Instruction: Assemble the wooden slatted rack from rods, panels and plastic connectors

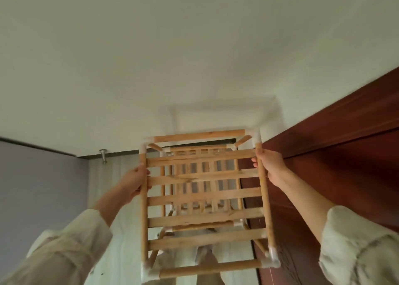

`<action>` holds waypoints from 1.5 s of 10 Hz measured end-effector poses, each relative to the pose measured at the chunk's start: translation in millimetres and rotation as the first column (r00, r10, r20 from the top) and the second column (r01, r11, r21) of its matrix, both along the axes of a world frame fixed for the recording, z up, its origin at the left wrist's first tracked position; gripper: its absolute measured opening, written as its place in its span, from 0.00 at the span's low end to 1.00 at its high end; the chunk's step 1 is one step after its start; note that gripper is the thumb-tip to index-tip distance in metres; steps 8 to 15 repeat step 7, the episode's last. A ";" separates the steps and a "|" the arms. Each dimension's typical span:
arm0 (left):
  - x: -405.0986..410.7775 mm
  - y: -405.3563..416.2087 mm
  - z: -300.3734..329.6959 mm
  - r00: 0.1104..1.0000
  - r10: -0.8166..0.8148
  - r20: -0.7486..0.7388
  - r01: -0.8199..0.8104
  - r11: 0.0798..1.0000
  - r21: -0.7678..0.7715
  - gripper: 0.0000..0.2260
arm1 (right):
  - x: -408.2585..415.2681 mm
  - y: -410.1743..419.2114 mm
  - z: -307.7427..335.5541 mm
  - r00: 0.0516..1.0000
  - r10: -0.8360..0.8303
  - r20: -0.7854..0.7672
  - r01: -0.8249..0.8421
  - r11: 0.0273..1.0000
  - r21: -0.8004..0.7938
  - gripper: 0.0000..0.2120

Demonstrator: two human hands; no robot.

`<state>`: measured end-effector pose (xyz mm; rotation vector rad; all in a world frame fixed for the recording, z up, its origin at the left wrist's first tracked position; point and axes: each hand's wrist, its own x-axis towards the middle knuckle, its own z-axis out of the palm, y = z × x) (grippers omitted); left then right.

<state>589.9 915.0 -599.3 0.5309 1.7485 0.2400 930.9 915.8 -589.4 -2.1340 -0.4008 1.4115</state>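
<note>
The wooden slatted rack (204,198) is held up high in front of me, seen against the white ceiling. Its near slatted panel faces me, with a second panel behind it. Round rods frame it, joined by clear plastic connectors (272,260) at the corners. My left hand (136,180) grips the left side rod about a third of the way down. My right hand (271,167) grips the right side rod near its top. Both arms wear pale sleeves and are stretched upward.
A dark red wooden wardrobe (336,155) rises close on the right, right next to the rack. White curtains (112,177) hang behind from a rail bracket (104,155). A grey wall (36,187) fills the left.
</note>
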 end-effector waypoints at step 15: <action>-1.6 69.6 -20.4 0.994 -0.016 -0.104 0.023 0.998 0.066 0.17 | -16.4 79.6 -13.4 0.945 0.321 0.069 -0.321 0.947 -0.015 0.25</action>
